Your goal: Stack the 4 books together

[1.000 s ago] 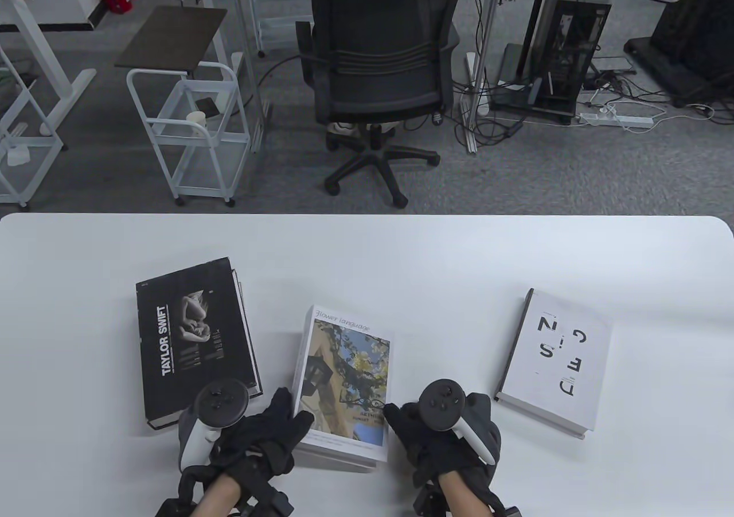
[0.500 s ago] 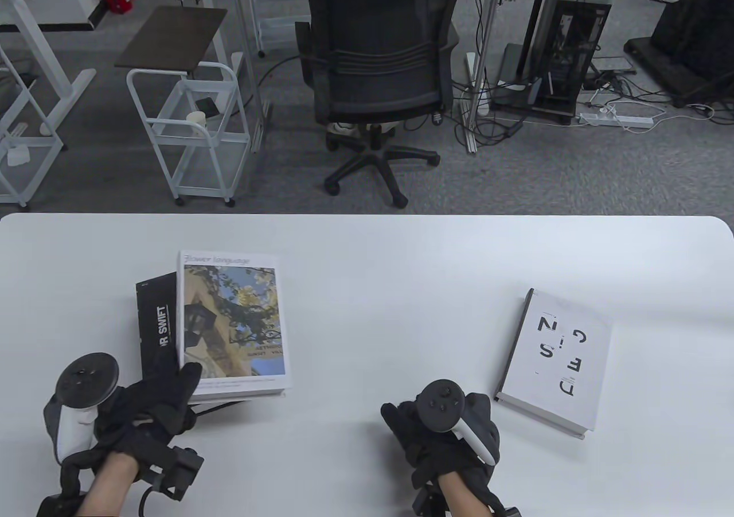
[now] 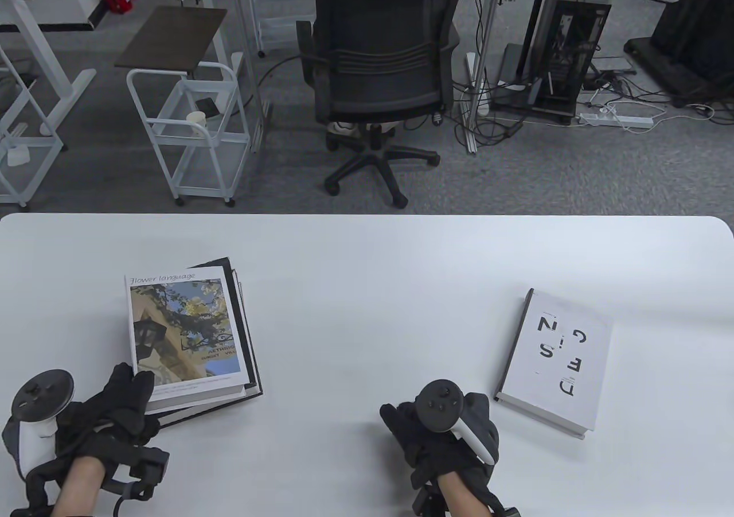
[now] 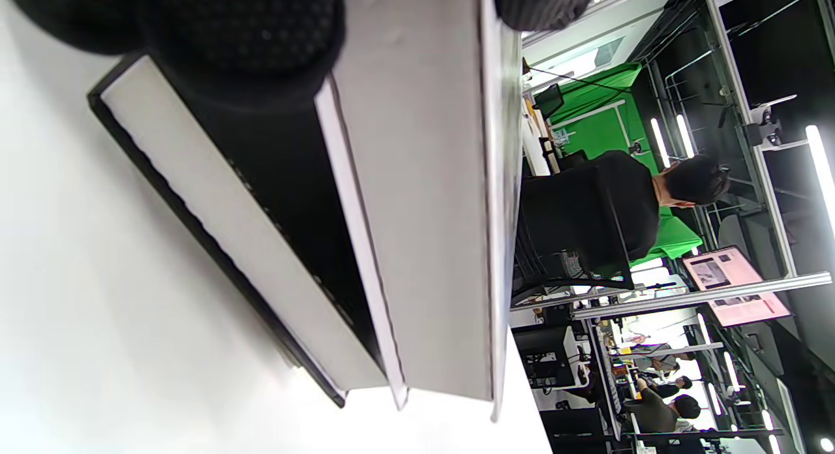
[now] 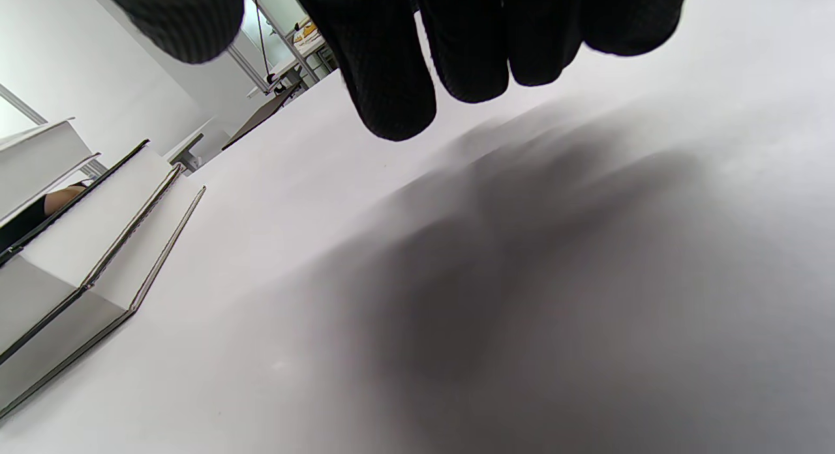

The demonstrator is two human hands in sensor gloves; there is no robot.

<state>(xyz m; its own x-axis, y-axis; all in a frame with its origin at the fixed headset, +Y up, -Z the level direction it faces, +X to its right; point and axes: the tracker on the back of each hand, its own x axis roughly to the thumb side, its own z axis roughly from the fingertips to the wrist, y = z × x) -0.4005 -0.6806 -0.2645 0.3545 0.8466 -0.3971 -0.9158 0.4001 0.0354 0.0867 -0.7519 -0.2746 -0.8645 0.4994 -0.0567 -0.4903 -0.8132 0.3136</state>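
The "Flower language" book (image 3: 183, 333) lies on top of the black Taylor Swift book (image 3: 231, 296) at the table's left. My left hand (image 3: 135, 388) grips the flower book's near left corner. In the left wrist view the flower book (image 4: 424, 199) sits on the black book (image 4: 228, 232), with my fingers (image 4: 241, 36) at their near end. A white book with scattered black letters (image 3: 553, 362) lies alone at the right. My right hand (image 3: 401, 419) is open and empty on the table, left of that white book; its fingers (image 5: 404, 69) hang over bare tabletop. A fourth book is not visible.
The white table (image 3: 367, 264) ends at a far edge, with a black office chair (image 3: 381, 52) and a white cart (image 3: 189, 127) on the floor behind it. The right wrist view shows the book stack (image 5: 78, 245) off to its left.
My left hand has carried the flower book from the table's middle to the left and set it onto the black book. My right hand let go of it and stayed in place.
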